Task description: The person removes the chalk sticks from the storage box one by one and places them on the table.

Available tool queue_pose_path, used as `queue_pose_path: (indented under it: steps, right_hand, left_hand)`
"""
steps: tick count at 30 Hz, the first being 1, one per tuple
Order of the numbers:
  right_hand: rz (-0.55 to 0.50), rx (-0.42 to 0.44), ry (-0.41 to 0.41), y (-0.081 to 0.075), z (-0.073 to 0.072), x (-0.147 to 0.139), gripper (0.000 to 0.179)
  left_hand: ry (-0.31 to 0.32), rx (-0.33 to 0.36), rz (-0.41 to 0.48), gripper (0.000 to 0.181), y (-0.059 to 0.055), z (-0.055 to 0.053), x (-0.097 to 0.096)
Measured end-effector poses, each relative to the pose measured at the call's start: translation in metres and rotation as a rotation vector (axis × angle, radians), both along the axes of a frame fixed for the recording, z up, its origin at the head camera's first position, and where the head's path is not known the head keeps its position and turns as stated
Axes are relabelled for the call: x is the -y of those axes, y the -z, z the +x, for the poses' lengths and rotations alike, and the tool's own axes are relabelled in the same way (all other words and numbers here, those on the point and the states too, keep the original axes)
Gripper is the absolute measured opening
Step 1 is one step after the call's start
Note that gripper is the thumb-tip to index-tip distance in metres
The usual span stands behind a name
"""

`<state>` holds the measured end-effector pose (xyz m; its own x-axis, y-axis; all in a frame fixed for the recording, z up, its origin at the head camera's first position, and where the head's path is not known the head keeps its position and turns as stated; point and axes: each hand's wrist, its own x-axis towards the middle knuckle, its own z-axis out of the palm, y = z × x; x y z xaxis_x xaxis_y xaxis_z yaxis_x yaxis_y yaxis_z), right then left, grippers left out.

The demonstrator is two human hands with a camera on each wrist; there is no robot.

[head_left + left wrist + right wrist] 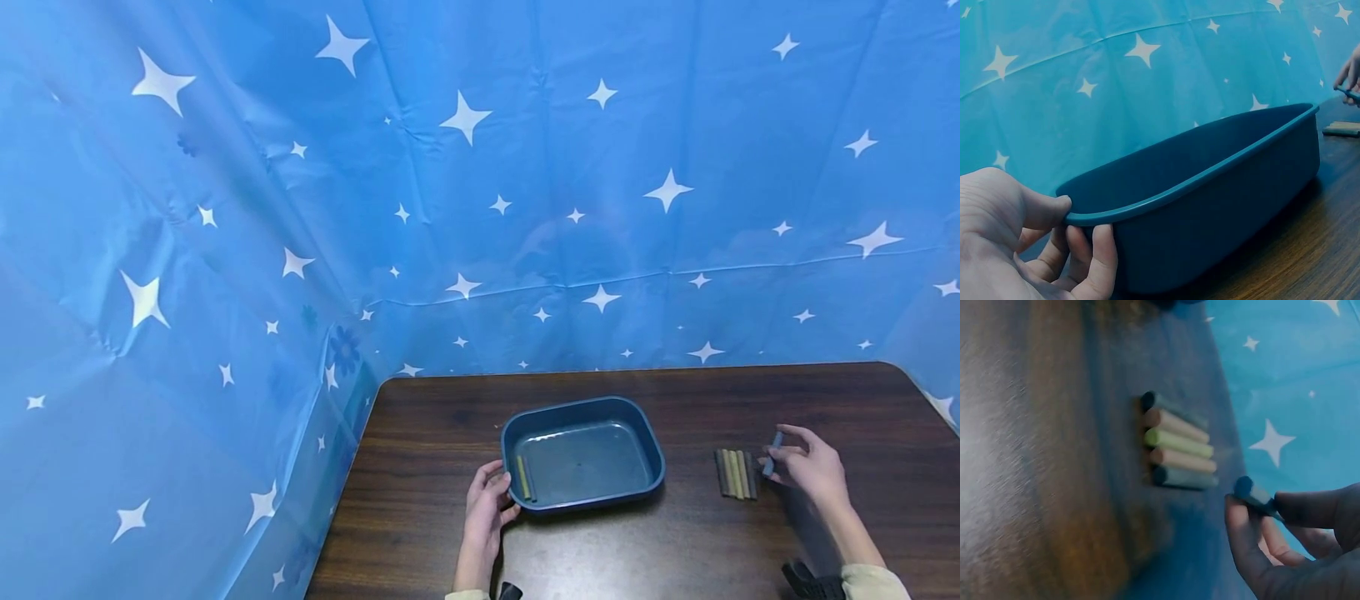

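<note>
My left hand grips the near left corner of a dark blue plastic basin. In the left wrist view the thumb lies over the rim and the fingers curl against the outer wall. Over at the right, my right hand pinches a short blue chalk-like stick between thumb and fingers. Just left of that hand lies a row of similar sticks, side by side, dark, tan and yellow-green. Inside the basin, along its left wall, are a yellow stick and a dark one beside it.
The dark wood-grain table has rounded corners. A blue curtain with white stars hangs behind it and along the left side. Between the basin and the stick row is a stretch of tabletop.
</note>
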<state>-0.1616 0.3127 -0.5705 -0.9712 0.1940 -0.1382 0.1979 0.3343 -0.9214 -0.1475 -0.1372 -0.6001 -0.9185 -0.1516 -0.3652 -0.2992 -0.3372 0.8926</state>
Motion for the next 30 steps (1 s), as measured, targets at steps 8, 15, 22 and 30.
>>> queue_pose_path:
  steps: [8, 15, 22, 30]
  right_hand:
    - [0.244, 0.009, -0.022, 0.014, 0.005, 0.002, 0.038]
    - [0.336, -0.022, 0.039, 0.020, 0.002, 0.007, 0.037]
    - [0.422, -0.033, 0.072, 0.021, -0.001, 0.011, 0.036]
    - [0.275, 0.004, 0.169, 0.020, 0.001, 0.014, 0.031]
  left_hand:
    - [-0.007, 0.000, 0.004, 0.035, -0.002, 0.001, 0.000]
    - [-0.004, -0.001, 0.009, 0.036, -0.003, 0.002, 0.000]
    - [-0.010, 0.003, 0.008, 0.037, -0.004, 0.003, 0.000]
    - [0.003, 0.003, 0.017, 0.039, -0.007, 0.004, 0.000]
